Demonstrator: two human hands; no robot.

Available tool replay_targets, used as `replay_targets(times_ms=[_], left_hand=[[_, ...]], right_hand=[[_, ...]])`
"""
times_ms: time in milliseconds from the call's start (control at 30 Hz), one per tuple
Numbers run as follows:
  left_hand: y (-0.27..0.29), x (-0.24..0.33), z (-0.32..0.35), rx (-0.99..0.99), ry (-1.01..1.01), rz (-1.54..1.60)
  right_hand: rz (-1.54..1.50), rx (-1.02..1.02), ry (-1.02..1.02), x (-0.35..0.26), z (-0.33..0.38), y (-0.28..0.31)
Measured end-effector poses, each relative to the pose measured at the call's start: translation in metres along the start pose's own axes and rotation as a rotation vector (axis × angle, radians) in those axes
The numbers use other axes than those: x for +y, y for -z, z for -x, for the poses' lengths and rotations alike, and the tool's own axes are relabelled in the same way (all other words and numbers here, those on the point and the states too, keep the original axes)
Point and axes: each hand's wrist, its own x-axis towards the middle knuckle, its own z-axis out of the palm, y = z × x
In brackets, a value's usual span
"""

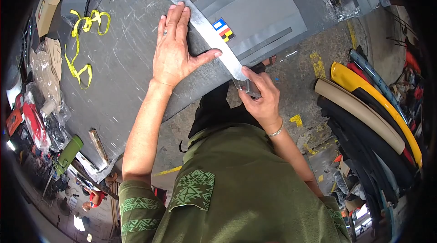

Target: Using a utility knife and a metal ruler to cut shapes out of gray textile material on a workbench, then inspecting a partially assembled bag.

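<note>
My left hand [174,51] lies flat with its fingers stretched out, the fingertips and thumb pressing on a long metal straightedge [207,31]. The straightedge runs diagonally over a grey sheet [255,8] that bears a small colourful flag-like patch [223,29]. At the near end of the straightedge, by the table's front edge, my right hand [264,98] grips a utility knife [251,89] with a dark handle. Its blade side points toward the straightedge's end; the blade tip is hard to make out.
A yellow measuring tape [75,47] lies loosely curled on the scratched grey table [123,61]. Rolls of material, among them a yellow roll [378,102] and a tan roll [359,113], stand at the right. Plastic-wrapped goods [41,120] crowd the left. Another person [94,199] is at the lower left.
</note>
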Motion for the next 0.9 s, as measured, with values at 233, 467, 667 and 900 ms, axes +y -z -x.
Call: replay_targets(times_ms=[233, 467, 667, 900], left_hand=[[0.0, 0.0, 0.0, 0.011, -0.009, -0.004], [0.001, -0.002, 0.0, 0.009, -0.015, -0.007], [0.026, -0.009, -0.011, -0.03, -0.092, -0.27], [0.049, -0.022, -0.032, -0.262, -0.176, -0.304]], right_hand=[[-0.029, 0.031, 0.019, -0.001, -0.001, -0.001], [-0.019, 0.032, 0.027, -0.001, -0.001, -0.002], [-0.015, 0.039, 0.017, -0.002, -0.001, -0.003], [-0.015, 0.054, 0.048, 0.001, -0.001, -0.005]])
